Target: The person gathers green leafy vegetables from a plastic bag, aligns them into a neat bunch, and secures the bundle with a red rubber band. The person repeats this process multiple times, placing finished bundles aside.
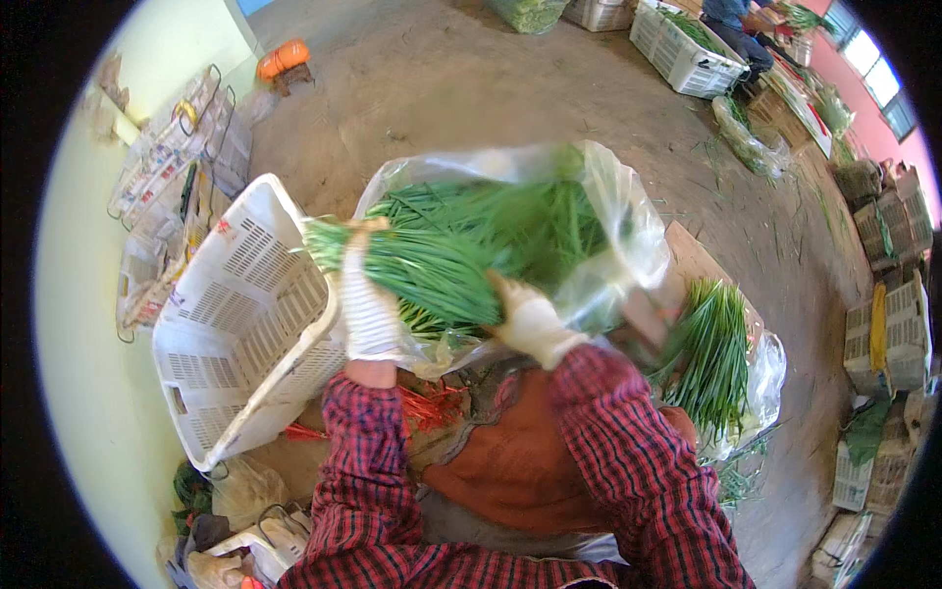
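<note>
My left hand, in a white knit glove with grey stripes, is shut on a bundle of green chives close to its pale root end. The bundle lies sideways, its roots towards the white crate. At its leafy end, my gloved right hand closes around the leaves, slightly blurred. Beneath and beyond the bundle, a clear plastic bag holds a heap of loose chives, partly smeared by motion.
An empty-looking white slatted crate tilts at my left. Chives lie on a board at right. Red ties are near my lap. Stacked crates line the right; a person sits by a filled crate.
</note>
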A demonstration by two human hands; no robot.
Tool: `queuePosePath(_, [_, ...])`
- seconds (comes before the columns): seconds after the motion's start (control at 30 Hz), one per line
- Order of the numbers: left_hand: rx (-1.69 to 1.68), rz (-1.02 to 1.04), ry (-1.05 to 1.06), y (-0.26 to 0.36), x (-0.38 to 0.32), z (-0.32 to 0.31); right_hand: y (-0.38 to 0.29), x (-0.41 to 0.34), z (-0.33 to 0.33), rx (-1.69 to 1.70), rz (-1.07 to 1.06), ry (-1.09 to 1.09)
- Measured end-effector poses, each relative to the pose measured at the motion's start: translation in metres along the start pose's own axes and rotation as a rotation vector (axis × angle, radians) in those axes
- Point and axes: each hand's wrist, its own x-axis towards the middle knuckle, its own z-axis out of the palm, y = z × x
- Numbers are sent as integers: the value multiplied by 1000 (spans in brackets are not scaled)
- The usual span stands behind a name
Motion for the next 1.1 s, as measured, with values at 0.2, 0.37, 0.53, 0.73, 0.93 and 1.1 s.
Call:
queuePosePath(0.2, [-128, 384, -55, 90, -12, 17, 0, -51, -34, 13, 35, 460])
queuePosePath(0.37, [979, 1206, -786, 73, -87, 53, -55, -148, -63, 1881, -332, -372])
queuePosePath(0.53, [642, 1343, -1771, 20, -192, 85, -61, -254, -83, 2155, -202, -191])
queuePosePath(0.73, [731, 1488, -2083, 4, -258, 103, -40, -328, -84, 1885, 221, 231])
queuePosePath(0.93, [560, 204, -1928, 23, -280, 131, 4, -420, -88, 1749, 159, 618])
queuePosePath(1.1, [478, -1041, -1245, -38, -299, 178, 16, -440, -74, 1811, 33, 294])
